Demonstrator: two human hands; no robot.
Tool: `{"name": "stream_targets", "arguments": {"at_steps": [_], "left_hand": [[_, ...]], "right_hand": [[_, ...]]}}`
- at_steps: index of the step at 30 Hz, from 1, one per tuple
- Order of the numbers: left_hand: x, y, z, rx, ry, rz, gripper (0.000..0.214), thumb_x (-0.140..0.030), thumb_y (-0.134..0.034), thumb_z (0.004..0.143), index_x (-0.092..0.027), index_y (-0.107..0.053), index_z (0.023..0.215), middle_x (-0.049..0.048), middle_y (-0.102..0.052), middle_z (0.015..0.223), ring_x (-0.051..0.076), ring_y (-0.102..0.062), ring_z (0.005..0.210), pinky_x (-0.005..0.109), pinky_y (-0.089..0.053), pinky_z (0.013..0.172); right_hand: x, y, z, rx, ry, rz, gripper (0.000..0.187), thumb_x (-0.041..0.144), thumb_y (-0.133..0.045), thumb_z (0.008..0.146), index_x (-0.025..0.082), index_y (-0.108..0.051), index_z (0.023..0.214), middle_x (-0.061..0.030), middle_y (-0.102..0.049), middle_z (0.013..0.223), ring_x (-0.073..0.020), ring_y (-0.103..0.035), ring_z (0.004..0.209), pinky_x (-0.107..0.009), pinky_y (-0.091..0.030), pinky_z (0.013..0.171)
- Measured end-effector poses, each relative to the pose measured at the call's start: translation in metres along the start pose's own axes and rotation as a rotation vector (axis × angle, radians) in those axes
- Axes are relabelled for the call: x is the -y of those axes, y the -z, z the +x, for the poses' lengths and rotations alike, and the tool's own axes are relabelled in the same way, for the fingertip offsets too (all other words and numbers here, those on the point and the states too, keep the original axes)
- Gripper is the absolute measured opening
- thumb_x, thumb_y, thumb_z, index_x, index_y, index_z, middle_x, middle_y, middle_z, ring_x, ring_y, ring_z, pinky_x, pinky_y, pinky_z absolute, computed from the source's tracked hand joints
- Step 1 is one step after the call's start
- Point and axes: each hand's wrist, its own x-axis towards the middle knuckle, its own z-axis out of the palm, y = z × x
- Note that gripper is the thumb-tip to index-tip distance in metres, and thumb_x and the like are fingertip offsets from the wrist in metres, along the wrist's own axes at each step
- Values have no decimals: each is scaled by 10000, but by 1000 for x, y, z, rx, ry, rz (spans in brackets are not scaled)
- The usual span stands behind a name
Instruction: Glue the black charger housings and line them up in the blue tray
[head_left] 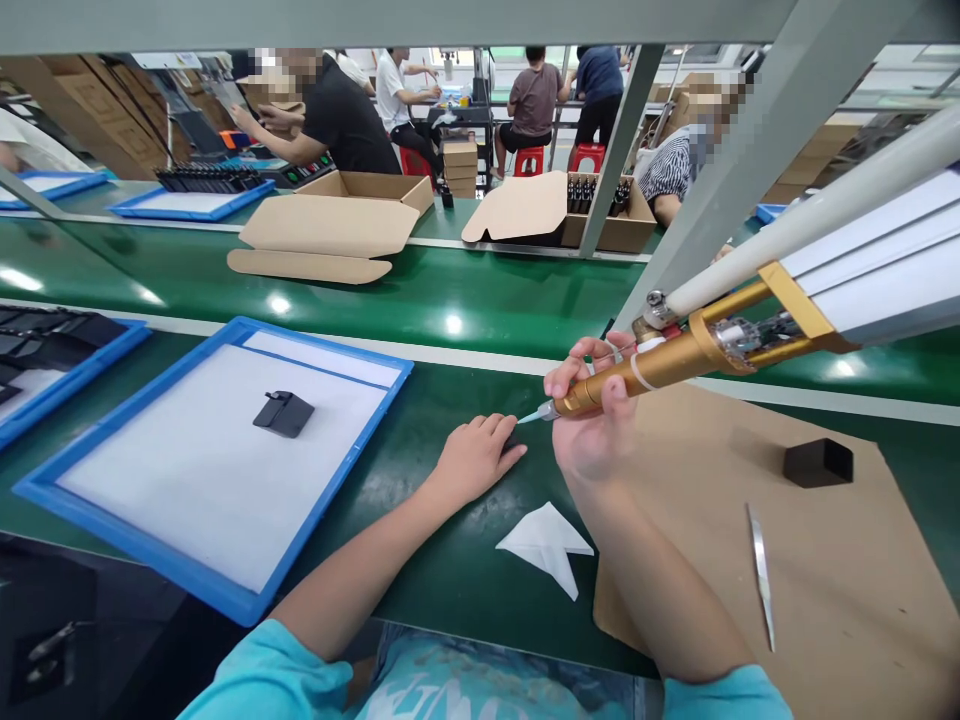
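My right hand [596, 435] is wrapped round a gold glue dispenser [667, 364], whose thin pale-blue nozzle [529, 415] points left and down. The nozzle tip is at the fingertips of my left hand [474, 458]. Those fingers are closed on a small black part [512, 440], mostly hidden under them, on the green bench. Just below lies a crumpled white cloth [546, 546]. To the left, a black box-shaped part [283, 413] sits in a blue-rimmed tray [330, 515].
A cardboard sheet [690, 590] at the right bears tweezers [760, 575] and a black hollow block [819, 463]. Another tray [75, 375] of black parts stands at far left. Beyond the green belt [450, 300] are open cartons [330, 222] and several seated people. A metal post [697, 220] slants overhead.
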Motion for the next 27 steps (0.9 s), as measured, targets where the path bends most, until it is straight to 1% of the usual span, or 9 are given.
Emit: {"name": "stream_targets", "arguments": {"at_steps": [4, 7, 9, 11, 13, 15, 17, 24, 27], "left_hand": [[-2, -2, -3, 52, 5, 33, 424, -315, -597, 912, -196, -506, 1309, 108, -651, 1120, 262, -626, 940, 327, -504, 718], [5, -2, -2, 48, 23, -122, 432, -304, -561, 930, -220, -477, 1345, 92, -649, 1074, 268, -636, 960, 327, -507, 717], [10, 1, 1, 11, 130, -376, 476, -366, -558, 928, -236, -438, 1370, 70, -643, 1021, 246, -662, 894, 315, -518, 690], [14, 5, 4, -5, 294, -783, 541, -486, -528, 922, -237, -391, 1383, 36, -627, 917, 195, -672, 705, 279, -513, 575], [14, 11, 6, 16, 408, -1214, 618, -606, -480, 902, -222, -378, 1376, -2, -595, 785, 140, -600, 491, 231, -439, 417], [12, 18, 6, 26, 430, -1527, 685, -669, -494, 861, -200, -410, 1354, -23, -574, 698, 106, -513, 381, 195, -345, 325], [9, 23, 4, 17, 398, -1710, 716, -670, -563, 823, -181, -451, 1334, -22, -576, 672, 87, -474, 363, 175, -304, 299], [10, 31, 2, 66, 320, -2024, 608, -576, -638, 824, -182, -504, 1267, -8, -592, 683, 79, -482, 414, 156, -295, 315], [9, 30, 3, 56, 321, -2001, 598, -612, -634, 808, -194, -509, 1218, -15, -570, 680, 82, -481, 434, 156, -292, 328]], "right_hand": [[-1, 1, 1, -6, 7, -7, 324, 483, -610, 776, 310, -542, 1042, 30, -526, 905, -55, -489, 521, -278, -428, 543], [-2, 3, 3, -14, 14, 11, 338, 473, -626, 764, 304, -546, 1045, 32, -523, 895, -52, -487, 518, -275, -421, 545], [-2, 4, 5, -23, 19, 8, 345, 477, -628, 757, 301, -545, 1043, 33, -524, 891, -54, -485, 518, -274, -419, 543], [-2, 5, 6, -30, 20, 3, 350, 475, -628, 756, 301, -542, 1047, 31, -528, 895, -56, -484, 519, -273, -418, 538], [-3, 7, 7, -32, 19, 5, 341, 461, -626, 762, 299, -544, 1051, 29, -530, 905, -57, -489, 525, -271, -419, 540], [-3, 8, 7, -28, 20, 10, 326, 444, -619, 773, 295, -549, 1055, 28, -532, 910, -58, -496, 532, -272, -425, 550], [-4, 9, 8, -24, 26, 17, 321, 431, -616, 780, 289, -552, 1061, 26, -537, 911, -60, -502, 532, -277, -431, 560], [-5, 11, 8, -32, 41, 27, 339, 424, -627, 773, 283, -542, 1070, 30, -559, 895, -66, -512, 519, -280, -440, 562], [-6, 11, 9, -54, 62, 28, 304, 411, -630, 774, 277, -529, 1028, 35, -563, 895, -62, -522, 516, -274, -446, 561]]}}
